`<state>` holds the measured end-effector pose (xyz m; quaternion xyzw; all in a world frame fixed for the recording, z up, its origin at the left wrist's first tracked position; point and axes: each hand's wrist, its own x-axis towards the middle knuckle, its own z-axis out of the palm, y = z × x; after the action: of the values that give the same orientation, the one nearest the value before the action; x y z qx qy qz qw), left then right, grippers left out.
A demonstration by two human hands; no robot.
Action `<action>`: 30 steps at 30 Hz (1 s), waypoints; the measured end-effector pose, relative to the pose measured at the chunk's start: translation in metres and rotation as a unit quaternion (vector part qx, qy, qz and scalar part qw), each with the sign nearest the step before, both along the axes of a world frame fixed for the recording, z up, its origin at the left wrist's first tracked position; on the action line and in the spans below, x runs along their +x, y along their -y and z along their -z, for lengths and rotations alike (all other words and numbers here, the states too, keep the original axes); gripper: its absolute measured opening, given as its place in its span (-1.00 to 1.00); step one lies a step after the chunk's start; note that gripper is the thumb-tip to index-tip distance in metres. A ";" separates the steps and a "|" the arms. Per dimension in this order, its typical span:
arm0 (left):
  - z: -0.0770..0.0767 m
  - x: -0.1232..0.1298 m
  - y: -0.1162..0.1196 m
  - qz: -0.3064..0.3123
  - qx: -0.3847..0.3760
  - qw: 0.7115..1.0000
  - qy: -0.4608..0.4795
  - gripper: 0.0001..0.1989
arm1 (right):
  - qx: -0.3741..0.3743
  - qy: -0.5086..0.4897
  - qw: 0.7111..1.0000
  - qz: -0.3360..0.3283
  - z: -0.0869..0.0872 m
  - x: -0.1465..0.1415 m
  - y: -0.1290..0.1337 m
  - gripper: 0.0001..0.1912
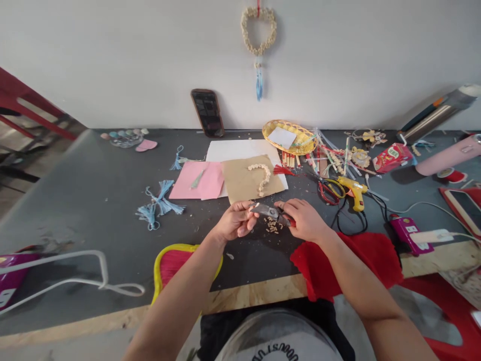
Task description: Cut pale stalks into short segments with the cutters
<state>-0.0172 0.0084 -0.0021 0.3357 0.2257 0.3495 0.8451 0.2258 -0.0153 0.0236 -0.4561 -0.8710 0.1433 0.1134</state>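
Observation:
My right hand (305,218) is wrapped round the red handles of metal cutters (267,211), whose jaws point left. At the jaw tips, my left hand (237,219) pinches a small pale piece (255,206) between thumb and fingers. Whether the blades touch it is hard to make out. Just below the cutters, several short pale bits (272,225) lie scattered on the dark table (112,200). Beyond my hands, a curved row of pale beads or pieces (266,175) rests on a brown paper sheet (240,180).
Pink paper (206,180) and blue tassels (161,200) lie left. Right are a yellow glue gun (353,192), a wicker basket (311,146), a red cloth (361,260) and a purple power strip (408,233). A phone (208,113) leans on the wall under a hanging heart-shaped wreath (245,30).

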 end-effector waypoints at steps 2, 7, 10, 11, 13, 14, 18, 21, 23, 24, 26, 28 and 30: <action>0.000 0.001 0.000 -0.002 -0.001 1.000 0.007 -0.76 | 0.003 0.004 1.000 0.006 -0.002 -0.001 0.001 -0.52; 0.000 0.000 0.002 0.017 -0.008 0.999 0.031 -0.76 | 0.012 -0.008 1.000 -0.014 -0.003 0.002 -0.001 -0.33; -0.004 -0.002 0.003 0.007 -0.004 0.998 0.068 -0.78 | 0.028 -0.020 0.999 -0.008 -0.002 0.012 -0.006 -0.31; -0.005 -0.002 0.003 -0.009 -0.002 0.997 0.081 -0.78 | 0.040 -0.017 0.999 0.012 -0.001 0.016 -0.008 -0.34; -0.008 -0.002 0.003 -0.047 0.000 0.995 0.084 -0.79 | 0.068 -0.005 0.994 0.091 0.002 0.024 -0.012 -0.39; -0.010 0.000 0.002 -0.063 0.001 0.995 0.071 -0.78 | 0.079 0.003 0.986 0.148 0.005 0.028 -0.015 -0.40; -0.012 0.009 0.003 -0.070 0.019 0.997 -0.027 -0.74 | 0.083 0.050 0.936 0.337 0.013 0.042 -0.024 -0.28; -0.012 0.015 0.005 -0.043 0.040 0.993 -0.100 -0.69 | 0.113 0.046 0.922 0.366 0.013 0.044 -0.026 -0.37; -0.012 0.017 0.006 -0.032 0.047 0.989 -0.137 -0.66 | 0.144 -0.032 0.933 0.329 0.010 0.038 -0.022 -0.56; -0.012 0.018 0.007 -0.029 0.050 0.987 -0.150 -0.65 | 0.139 -0.095 0.942 0.292 0.008 0.032 -0.019 -0.64; -0.011 0.018 0.007 -0.026 0.054 0.984 -0.168 -0.64 | 0.051 -0.243 0.951 0.182 0.004 0.016 -0.010 -0.71; -0.010 0.018 0.007 -0.021 0.055 0.982 -0.179 -0.63 | -0.089 -0.337 0.933 0.090 0.002 -0.002 -0.001 -0.68; -0.009 0.018 0.007 -0.010 0.055 0.981 -0.184 -0.63 | -0.156 -0.366 0.916 0.058 0.002 -0.015 0.007 -0.72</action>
<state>0.0008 0.0013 0.0072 0.4381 0.3613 0.3017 0.7658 0.2104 -0.0219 0.0217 -0.4331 -0.7074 0.4272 0.3598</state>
